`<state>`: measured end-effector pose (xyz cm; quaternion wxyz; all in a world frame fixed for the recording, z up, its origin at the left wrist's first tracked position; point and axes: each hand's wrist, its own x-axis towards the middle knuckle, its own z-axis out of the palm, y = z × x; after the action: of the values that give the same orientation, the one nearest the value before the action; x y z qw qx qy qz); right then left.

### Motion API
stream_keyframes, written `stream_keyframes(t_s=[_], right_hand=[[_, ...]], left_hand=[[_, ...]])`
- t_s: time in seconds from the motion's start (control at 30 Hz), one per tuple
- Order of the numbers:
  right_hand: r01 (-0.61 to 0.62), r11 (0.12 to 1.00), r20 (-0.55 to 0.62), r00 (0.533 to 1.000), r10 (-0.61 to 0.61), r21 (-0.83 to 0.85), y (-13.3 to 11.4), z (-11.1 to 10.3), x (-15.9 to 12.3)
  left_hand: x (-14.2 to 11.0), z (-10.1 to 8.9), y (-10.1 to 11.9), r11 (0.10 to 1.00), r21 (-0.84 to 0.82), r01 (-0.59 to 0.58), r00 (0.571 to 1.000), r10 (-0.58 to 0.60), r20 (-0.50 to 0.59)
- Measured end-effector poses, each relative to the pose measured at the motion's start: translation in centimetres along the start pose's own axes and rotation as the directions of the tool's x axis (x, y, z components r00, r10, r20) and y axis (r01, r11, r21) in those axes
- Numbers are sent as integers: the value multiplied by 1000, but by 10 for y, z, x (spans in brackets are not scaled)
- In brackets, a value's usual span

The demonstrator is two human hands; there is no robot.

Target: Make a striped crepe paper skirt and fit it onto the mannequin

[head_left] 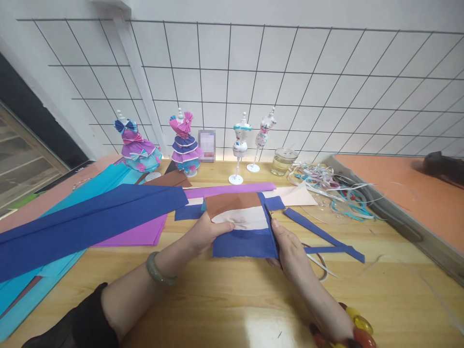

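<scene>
My left hand point(206, 229) grips the left edge of a layered stack of crepe paper point(242, 244), its thumb pressed on the white layer. Brown, white and blue bands show in the stack. In my right hand point(292, 251) is a pair of dark scissors point(276, 237), mostly hidden by the fingers, lying along the stack's right edge. A narrow blue edge stands up beside the blades. Blue cut strips point(319, 229) lie to the right of my right hand, and a small blue piece point(275, 203) rests just behind the scissors.
Long blue point(108, 208), turquoise and purple sheets spread over the left of the table. Two mannequins in ruffled paper dresses point(185, 145) and two with only ribbon trim point(240, 140) stand at the back. A glass jar point(283, 162) and tangled ribbons point(326, 181) are at the back right.
</scene>
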<state>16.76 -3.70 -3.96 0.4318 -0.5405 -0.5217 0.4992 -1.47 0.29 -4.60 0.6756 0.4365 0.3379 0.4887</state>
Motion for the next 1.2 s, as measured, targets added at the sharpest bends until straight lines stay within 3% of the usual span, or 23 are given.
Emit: stream_keyframes(t_s=[0.1,0.2,0.3,0.4,0.47,0.57,0.7,0.9,1.03,1.2], right_hand=[[-12,1000,5,1000,12,1,-2,-1,0],[-23,1000,-19,1000,24,9,-3,0,0],[-17,1000,-12,1000,17,5,-2,0,1],[0,1000,-10,1000,0,0,0,1,1],[6,1000,-13,1000,-6,-13,0,2,1],[11,999,2,1000,-11,-52,-2,3,0],[32,997,40,999,-30,-68,-3,2,-1],[-44,998,19,999,45,-33,2,0,1],[-3,1000,-44,999,3,5,2,-2,2],[-42,999,-17,999,42,0,4,-3,3]], left_hand=[[0,-8,2,998,-21,63,991,-60,120],[2,-19,8,975,-86,204,941,-171,292],[5,-25,15,934,-236,269,906,-163,390],[9,-24,21,897,-361,256,927,-123,353],[10,-22,22,889,-366,274,934,-156,321],[10,-20,22,925,-269,269,949,-206,240],[8,-15,17,979,-115,168,978,-151,146],[8,-10,12,999,-8,43,990,-41,135],[7,-9,10,997,67,-27,992,19,121],[6,-9,7,997,71,-23,991,14,131]])
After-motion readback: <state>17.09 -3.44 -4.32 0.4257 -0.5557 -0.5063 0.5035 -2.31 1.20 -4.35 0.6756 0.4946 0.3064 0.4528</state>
